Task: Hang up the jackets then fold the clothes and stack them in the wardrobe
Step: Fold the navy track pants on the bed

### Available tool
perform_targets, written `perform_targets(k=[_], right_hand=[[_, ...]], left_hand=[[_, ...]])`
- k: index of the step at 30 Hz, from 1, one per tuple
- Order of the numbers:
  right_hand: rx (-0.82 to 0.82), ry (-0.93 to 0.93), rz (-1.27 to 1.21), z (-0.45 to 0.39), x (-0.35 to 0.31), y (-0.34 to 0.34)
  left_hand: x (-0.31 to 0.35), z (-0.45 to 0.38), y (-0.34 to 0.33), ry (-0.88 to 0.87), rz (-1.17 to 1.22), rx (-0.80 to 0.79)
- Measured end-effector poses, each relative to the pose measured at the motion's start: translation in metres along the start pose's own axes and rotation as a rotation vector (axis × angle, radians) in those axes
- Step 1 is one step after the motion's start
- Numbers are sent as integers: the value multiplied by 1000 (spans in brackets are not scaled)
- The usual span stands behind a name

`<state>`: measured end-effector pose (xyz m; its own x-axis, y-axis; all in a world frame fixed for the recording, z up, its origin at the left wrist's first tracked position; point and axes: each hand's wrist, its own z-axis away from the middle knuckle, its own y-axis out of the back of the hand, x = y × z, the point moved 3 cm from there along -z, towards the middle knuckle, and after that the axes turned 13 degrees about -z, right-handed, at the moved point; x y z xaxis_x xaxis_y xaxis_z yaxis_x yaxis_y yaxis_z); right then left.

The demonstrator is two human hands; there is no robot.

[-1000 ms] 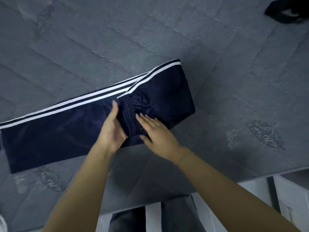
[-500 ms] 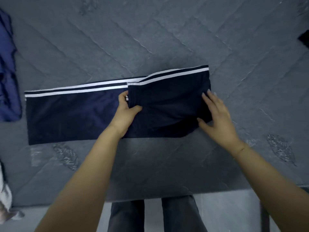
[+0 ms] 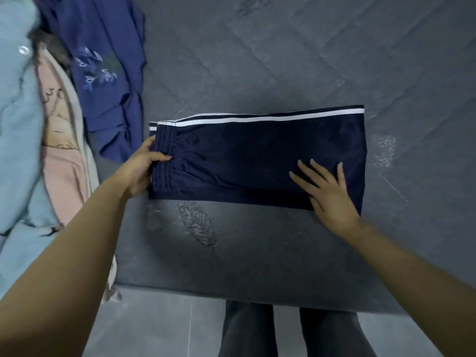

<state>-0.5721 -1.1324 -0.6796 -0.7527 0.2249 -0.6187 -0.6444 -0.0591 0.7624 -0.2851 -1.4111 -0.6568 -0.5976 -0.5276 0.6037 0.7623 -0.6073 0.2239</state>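
Note:
Navy track pants (image 3: 247, 155) with white side stripes lie folded in half on the grey bed (image 3: 283, 60), the elastic waistband at their left end. My left hand (image 3: 144, 168) grips that waistband edge, thumb on top. My right hand (image 3: 327, 189) lies flat with spread fingers on the right part of the pants, near the fold.
A pile of unfolded clothes sits at the left: a blue embroidered top (image 3: 105, 68), a pink garment (image 3: 64, 155) and a light blue one (image 3: 18, 124). The bed's front edge (image 3: 231, 292) runs just ahead of my legs, with tiled floor (image 3: 164, 328) below.
My left hand carried the waistband leftward over the leg part, so the pants now lie folded in half. My right hand moved onto the right end. The view shifted left, revealing the clothes pile.

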Motion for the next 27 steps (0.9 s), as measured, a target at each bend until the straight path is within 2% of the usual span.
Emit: perform_targets(k=[5, 9, 14, 16, 18, 19, 20, 23, 25, 27], right_hand=[[-68, -54, 10, -11, -22, -40], [-117, -110, -70, -12, -19, -50], [-115, -115, -167, 3, -15, -38], [-175, -114, -161, 8, -18, -36], [-165, -176, -330, 6, -23, -34], [-65, -240, -500, 3, -25, -27], [104, -316, -665, 0, -23, -18], [626, -610, -964, -6, -2, 16], [798, -761, -1030, -5, 18, 35], [815, -889, -1067, -1, 42, 46]], left_hand=[[-17, -17, 34, -96, -57, 208], [-40, -18, 29, -154, -297, 232], [-50, -10, 22, -205, -339, 223], [-44, 0, 15, -286, -535, 349], [-33, 13, -2, -399, -794, 544], [-26, 19, -17, -459, -888, 597], [-20, 24, -37, -517, -955, 600], [-13, 33, -111, -692, -1058, 450], [-19, 31, -159, -768, -1156, 288], [-37, 22, -193, -710, -1332, 150]])
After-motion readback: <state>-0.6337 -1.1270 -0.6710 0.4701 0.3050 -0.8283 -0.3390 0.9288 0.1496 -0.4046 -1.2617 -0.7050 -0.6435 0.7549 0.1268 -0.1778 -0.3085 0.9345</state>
